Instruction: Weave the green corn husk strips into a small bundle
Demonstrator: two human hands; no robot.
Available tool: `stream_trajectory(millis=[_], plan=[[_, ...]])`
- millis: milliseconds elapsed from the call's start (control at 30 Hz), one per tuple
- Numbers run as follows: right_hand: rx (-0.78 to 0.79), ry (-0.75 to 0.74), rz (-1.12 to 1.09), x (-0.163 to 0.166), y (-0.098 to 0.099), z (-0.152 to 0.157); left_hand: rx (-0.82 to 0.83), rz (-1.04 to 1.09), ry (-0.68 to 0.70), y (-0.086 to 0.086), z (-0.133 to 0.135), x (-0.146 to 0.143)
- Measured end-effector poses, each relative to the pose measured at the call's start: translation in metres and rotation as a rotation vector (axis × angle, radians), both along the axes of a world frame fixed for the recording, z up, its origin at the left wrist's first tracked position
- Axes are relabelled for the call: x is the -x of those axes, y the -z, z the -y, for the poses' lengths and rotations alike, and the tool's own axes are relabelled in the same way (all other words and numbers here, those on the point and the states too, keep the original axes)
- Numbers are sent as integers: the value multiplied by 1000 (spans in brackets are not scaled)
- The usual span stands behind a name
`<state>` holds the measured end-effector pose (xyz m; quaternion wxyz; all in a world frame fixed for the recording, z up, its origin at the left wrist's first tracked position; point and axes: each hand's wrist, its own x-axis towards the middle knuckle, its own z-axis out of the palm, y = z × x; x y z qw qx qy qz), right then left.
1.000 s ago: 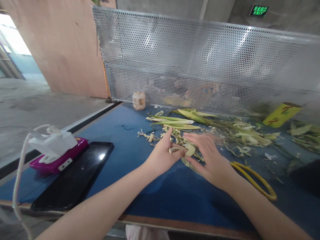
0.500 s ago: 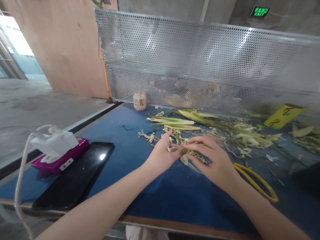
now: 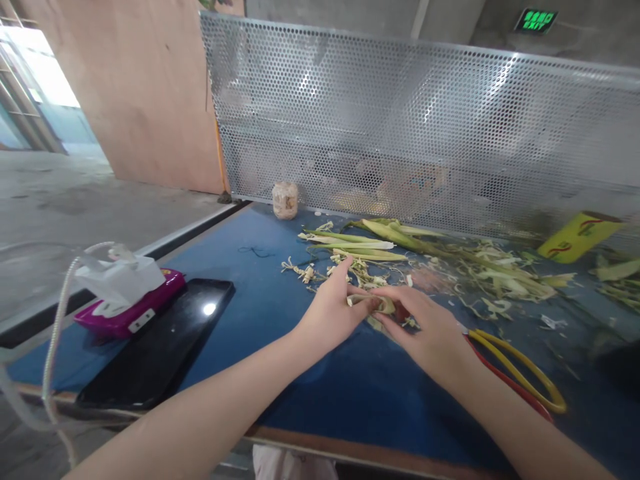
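Over the middle of the blue table (image 3: 210, 353), my left hand (image 3: 330, 303) pinches a pale green strip of corn husk (image 3: 384, 305), its thumb and fingers closed on it. From the other side my right hand (image 3: 427, 323) grips the same strip between thumb and fingers, close to the left fingertips. The strip looks curled; part of it is hidden by the fingers. Just beyond the hands lie small knotted or braided husk pieces (image 3: 306, 272) and loose husk scraps. Scissors with yellow and red handles (image 3: 525, 367) lie beside my right forearm, their blades mostly hidden.
Long green husk leaves (image 3: 360, 245) and a husk heap (image 3: 500, 273) lie along the back, before a perforated metal screen (image 3: 350, 120). A yellow cylinder (image 3: 577, 237) and a wrapped pale jar-like object (image 3: 285, 200) stand there. At left are a phone (image 3: 160, 347) and purple power strip (image 3: 135, 310).
My right fingers have closed in on the husk strip, nearer to my left hand. The strip now shows curled between both hands. The view has shifted slightly, showing more of the scissors' red handle.
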<state>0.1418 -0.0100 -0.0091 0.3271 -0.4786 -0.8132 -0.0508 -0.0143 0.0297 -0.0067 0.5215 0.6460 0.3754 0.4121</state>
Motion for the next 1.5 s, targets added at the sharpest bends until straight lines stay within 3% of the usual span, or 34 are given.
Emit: stream_trajectory(millis=[133,267,333,367,400,533,600,667,867,967,1100,1267,1367,1500], plan=[[-61,-3,8,3,0,0,70,55,-13,-3,-1,-3],[-454,19,14,4,-1,12,182,183,-31,-6,-5,-5],[-534,-117,167,7,-1,18,263,281,-44,-6,-8,-5],[-475,-232,281,9,0,20,290,315,-53,-6,-9,-5],[-342,-239,377,11,1,20,306,335,-61,-5,-10,-5],[191,233,200,13,6,5,326,361,-83,-6,-10,-3],[333,313,60,9,6,-4,332,351,-91,-8,-7,-2],[347,320,-17,5,5,-8,334,331,-100,-11,-5,-1],[221,131,-1,6,2,-2,326,327,-63,-11,-3,0],[270,90,-37,5,2,-2,336,420,-42,-12,-4,0],[383,43,-112,1,1,-2,503,583,-109,-22,-5,1],[524,19,-305,1,-5,-1,566,651,-94,-33,-5,4],[485,24,-359,1,-10,1,500,669,-18,-30,-3,5],[415,57,-410,-1,-13,2,329,522,-3,-21,-3,3]])
